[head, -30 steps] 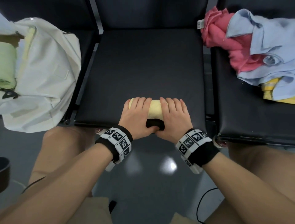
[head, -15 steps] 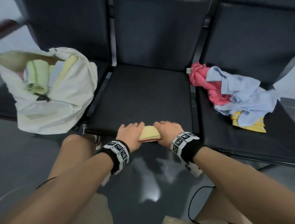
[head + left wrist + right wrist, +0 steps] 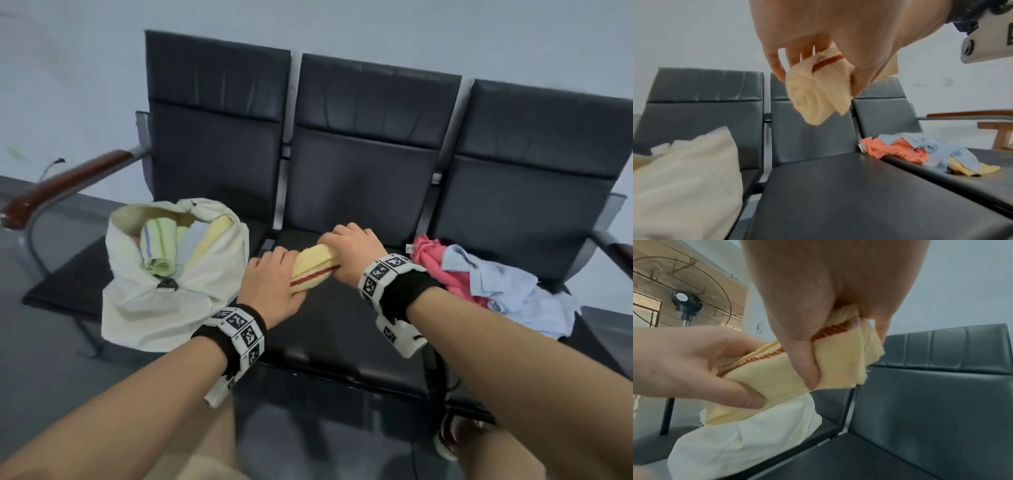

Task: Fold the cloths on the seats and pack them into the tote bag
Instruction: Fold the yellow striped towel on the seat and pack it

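Note:
A rolled yellow cloth (image 3: pixel 313 265) with a red stitched edge hangs in the air above the middle seat (image 3: pixel 342 325). My left hand (image 3: pixel 274 281) grips its left end and my right hand (image 3: pixel 349 253) grips its right end. The wrist views show the yellow cloth (image 3: pixel 816 97) (image 3: pixel 789 379) squeezed between fingers and thumb of each hand. The white tote bag (image 3: pixel 164 301) stands open on the left seat, with several rolled cloths (image 3: pixel 164 246) inside. A pile of pink, blue and yellow cloths (image 3: pixel 489 284) lies unfolded on the right seat.
Three black padded seats stand in a row against a grey wall, backrests (image 3: pixel 370 137) upright. A brown wooden armrest (image 3: pixel 65 185) runs along the left end. A standing fan (image 3: pixel 686 305) is off to the left. My knees are just before the seat's front edge.
Both hands have lifted the rolled yellow cloth off the front of the middle seat and carried it up and leftward toward the tote bag. The head view has tilted up.

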`<state>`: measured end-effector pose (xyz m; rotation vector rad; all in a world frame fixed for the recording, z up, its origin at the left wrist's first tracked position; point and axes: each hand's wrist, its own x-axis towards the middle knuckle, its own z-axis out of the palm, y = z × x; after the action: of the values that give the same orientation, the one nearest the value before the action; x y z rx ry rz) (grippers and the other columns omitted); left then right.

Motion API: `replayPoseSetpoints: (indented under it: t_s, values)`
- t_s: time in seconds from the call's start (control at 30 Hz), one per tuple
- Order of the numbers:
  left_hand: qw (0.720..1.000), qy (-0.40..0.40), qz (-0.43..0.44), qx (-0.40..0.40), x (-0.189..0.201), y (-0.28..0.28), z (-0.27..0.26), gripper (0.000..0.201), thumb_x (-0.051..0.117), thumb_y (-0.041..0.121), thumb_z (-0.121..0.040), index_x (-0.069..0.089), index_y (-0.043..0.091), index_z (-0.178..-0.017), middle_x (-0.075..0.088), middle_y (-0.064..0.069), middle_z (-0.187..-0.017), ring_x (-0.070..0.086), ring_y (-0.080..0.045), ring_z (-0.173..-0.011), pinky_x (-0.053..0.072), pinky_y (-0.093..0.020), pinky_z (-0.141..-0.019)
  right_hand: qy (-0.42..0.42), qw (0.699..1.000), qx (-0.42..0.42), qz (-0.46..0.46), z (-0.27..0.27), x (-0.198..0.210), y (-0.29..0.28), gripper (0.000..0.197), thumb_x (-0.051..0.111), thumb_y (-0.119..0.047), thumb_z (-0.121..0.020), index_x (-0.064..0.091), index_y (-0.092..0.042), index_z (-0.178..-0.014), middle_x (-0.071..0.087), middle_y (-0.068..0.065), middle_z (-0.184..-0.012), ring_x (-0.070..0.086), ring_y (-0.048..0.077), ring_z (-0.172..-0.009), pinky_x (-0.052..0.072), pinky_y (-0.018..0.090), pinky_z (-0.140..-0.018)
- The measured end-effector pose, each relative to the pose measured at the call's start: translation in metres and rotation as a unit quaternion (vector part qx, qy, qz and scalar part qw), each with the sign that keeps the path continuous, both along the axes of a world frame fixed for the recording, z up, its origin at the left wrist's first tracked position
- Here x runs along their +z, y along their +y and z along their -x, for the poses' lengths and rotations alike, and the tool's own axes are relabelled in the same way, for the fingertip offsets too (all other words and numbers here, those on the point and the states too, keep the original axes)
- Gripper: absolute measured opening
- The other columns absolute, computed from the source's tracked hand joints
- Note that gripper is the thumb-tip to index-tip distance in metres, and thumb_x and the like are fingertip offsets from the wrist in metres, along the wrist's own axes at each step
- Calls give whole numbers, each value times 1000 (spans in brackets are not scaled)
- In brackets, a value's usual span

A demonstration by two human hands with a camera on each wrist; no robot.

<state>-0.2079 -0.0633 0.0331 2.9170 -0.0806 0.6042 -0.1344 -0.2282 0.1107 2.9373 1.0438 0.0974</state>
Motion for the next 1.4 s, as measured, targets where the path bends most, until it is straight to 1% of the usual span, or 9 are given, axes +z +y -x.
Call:
replayPoseSetpoints:
  t_s: [0.3, 0.43, 0.57, 0.8, 0.9, 1.0, 1.17, 1.27, 1.4]
  values:
    - [991, -62, 117, 36, 78, 68, -5, 56, 50, 47, -82, 51, 16, -128, 57, -2, -108, 56, -25, -95, 48, -41, -80, -64, 996, 59, -23, -18, 80, 99, 39, 63, -27, -86, 55, -36, -123, 52, -7, -116, 43, 21, -115, 34, 36, -94]
    - [970, -61, 222, 75, 92, 109, -16, 35, 58, 39, -89, 54, 18, -116, 57, -1, -102, 56, -22, -90, 49, -42, -76, -88, 991, 81, -60, -29, 99, 143, 64, 64, -21, -84, 41, -34, -143, 40, -4, -144, 31, 22, -135, 30, 39, -108]
    - [938, -48, 310, 150, 95, 150, -26, 29, 62, 36, -90, 53, 15, -108, 61, -2, -96, 58, -24, -84, 47, -36, -72, 6, 982, 40, -185, -36, 100, 190, 76, 56, -12, -87, 23, -29, -153, 20, 3, -159, 22, 29, -143, 31, 41, -114]
    - [879, 43, 400, 255, 55, 226, -60, 54, 59, 57, -75, 52, 13, -106, 68, -4, -99, 65, -24, -85, 56, -41, -81, 164, 952, -24, -256, -46, 59, 265, 32, 58, -17, -86, 57, -18, -118, 50, 5, -121, 59, 25, -101, 53, 37, -85]
    - [852, 66, 428, 295, 28, 245, -70, 61, 61, 53, -75, 50, 14, -121, 67, -9, -106, 67, -32, -90, 57, -46, -82, 228, 945, -24, -233, -50, 27, 286, 38, 56, -18, -89, 59, -23, -127, 56, 2, -128, 61, 20, -104, 51, 30, -84]
    - [840, 87, 426, 325, 7, 259, -80, 62, 65, 49, -84, 42, 11, -128, 65, -13, -115, 67, -35, -97, 56, -45, -86, 284, 943, 3, -175, -54, -5, 303, 48, 50, -21, -95, 47, -26, -143, 51, 1, -143, 51, 21, -127, 43, 30, -103]
    - [858, 108, 395, 311, -28, 268, -97, 46, 61, 27, -90, 42, 15, -131, 57, -13, -123, 55, -37, -114, 45, -43, -96, 331, 935, 18, -129, -60, -48, 324, 52, 43, -8, -96, 43, -19, -146, 52, 11, -142, 49, 29, -127, 41, 31, -101]
    - [880, 145, 350, 287, -53, 271, -100, 26, 51, 23, -94, 61, 14, -116, 59, -14, -117, 60, -32, -102, 48, -40, -89, 337, 936, 39, -90, -64, -65, 328, 59, 40, -6, -95, 37, -29, -149, 55, 10, -139, 54, 29, -121, 43, 29, -93]
    - [880, 140, 353, 284, -70, 270, -94, 26, 47, 23, -95, 67, 11, -108, 57, -10, -109, 59, -29, -94, 49, -38, -83, 348, 932, 58, -86, -63, -74, 327, 56, 41, -6, -95, 39, -26, -148, 51, 6, -145, 50, 26, -128, 38, 27, -100]
